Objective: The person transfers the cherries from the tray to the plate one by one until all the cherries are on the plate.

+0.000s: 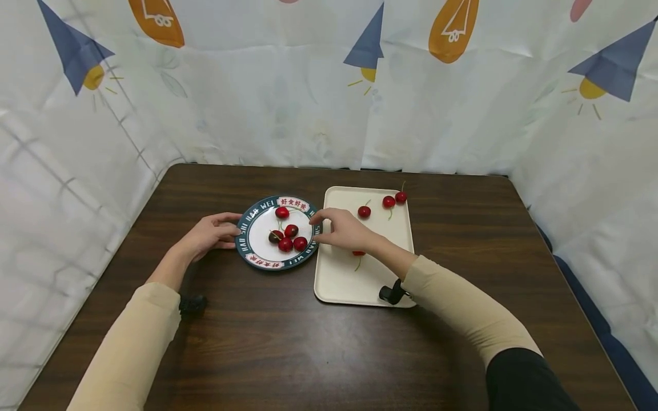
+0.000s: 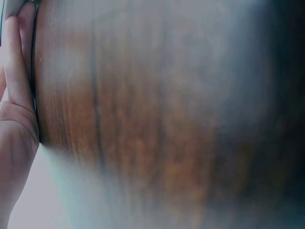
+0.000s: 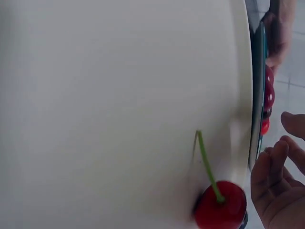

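Note:
A round plate (image 1: pixel 262 264) with a green lettered rim holds several dark red cherries (image 1: pixel 285 245), some with stems. At its left rim rests my left hand (image 1: pixel 208 235), fingertips touching the edge; the left wrist view catches only part of this hand (image 2: pixel 16 95). Over the gap between plate and cream tray (image 1: pixel 339 285) hovers my right hand (image 1: pixel 343 227), thumb and fingers apart, nothing visible between them. Several more cherries (image 1: pixel 364 212) lie on the tray, one partly hidden under the right hand. A stemmed cherry (image 3: pixel 221 206) shows close up in the right wrist view.
The dark wooden table (image 1: pixel 267 348) carries both plate and tray, the tray standing right beside the plate. White patterned cloth (image 1: pixel 288 114) hangs behind and at the sides. A black wrist camera (image 1: pixel 392 292) on the right arm overhangs the tray's near edge.

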The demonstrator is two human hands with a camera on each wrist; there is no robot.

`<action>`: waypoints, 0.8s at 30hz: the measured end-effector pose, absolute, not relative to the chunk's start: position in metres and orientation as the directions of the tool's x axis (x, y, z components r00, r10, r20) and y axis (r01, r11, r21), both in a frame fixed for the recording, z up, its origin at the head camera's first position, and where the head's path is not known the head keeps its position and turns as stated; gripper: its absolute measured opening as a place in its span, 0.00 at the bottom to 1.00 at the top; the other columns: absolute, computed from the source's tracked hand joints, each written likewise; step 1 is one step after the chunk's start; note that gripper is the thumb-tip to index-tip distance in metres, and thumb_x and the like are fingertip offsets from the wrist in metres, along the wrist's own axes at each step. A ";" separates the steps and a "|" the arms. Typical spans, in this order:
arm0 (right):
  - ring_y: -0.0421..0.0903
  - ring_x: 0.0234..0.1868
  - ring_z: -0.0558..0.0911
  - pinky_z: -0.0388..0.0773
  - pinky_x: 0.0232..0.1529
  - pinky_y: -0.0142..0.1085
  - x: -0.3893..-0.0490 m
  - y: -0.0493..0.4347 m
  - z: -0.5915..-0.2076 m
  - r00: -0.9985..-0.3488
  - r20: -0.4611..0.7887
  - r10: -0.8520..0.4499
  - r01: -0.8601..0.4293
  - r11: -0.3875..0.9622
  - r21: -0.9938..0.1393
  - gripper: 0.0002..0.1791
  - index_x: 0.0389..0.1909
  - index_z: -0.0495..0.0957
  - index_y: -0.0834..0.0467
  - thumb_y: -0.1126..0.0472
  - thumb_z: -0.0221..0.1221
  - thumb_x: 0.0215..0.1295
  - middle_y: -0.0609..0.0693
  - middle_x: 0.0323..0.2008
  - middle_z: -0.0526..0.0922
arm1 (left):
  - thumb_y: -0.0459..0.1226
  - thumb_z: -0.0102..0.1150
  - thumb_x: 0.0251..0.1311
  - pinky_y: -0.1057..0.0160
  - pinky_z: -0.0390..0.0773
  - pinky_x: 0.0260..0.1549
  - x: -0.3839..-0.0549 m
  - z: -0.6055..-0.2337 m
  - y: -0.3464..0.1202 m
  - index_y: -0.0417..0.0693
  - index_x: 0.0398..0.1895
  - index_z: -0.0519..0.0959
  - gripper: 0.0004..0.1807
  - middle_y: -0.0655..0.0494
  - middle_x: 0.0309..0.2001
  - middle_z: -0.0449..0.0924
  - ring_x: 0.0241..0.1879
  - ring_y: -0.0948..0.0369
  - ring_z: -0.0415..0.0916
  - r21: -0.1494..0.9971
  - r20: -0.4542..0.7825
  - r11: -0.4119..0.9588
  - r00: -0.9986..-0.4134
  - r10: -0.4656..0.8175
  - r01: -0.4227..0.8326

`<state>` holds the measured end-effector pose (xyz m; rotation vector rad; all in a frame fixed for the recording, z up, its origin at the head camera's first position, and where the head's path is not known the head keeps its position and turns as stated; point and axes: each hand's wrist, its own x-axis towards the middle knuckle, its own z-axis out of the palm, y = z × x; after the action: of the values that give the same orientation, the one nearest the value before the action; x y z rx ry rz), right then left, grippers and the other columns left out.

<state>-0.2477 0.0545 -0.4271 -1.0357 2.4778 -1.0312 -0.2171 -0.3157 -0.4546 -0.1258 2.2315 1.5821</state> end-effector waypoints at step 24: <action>0.51 0.41 0.75 0.76 0.44 0.40 -0.260 0.114 -0.434 -0.838 0.027 -0.546 -0.412 0.598 -0.688 0.16 0.53 0.83 0.60 0.62 0.68 0.65 0.54 0.47 0.81 | 0.39 0.60 0.72 0.62 0.85 0.45 -0.216 -0.456 -0.316 0.41 0.78 0.61 0.35 0.37 0.60 0.69 0.42 0.58 0.81 0.885 -0.378 0.348 -0.914 0.149 -0.309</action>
<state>-0.2601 0.1137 -0.4343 -0.7989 2.6378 -1.0646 -0.2164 -0.3159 -0.4561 -0.1409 2.2232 1.5894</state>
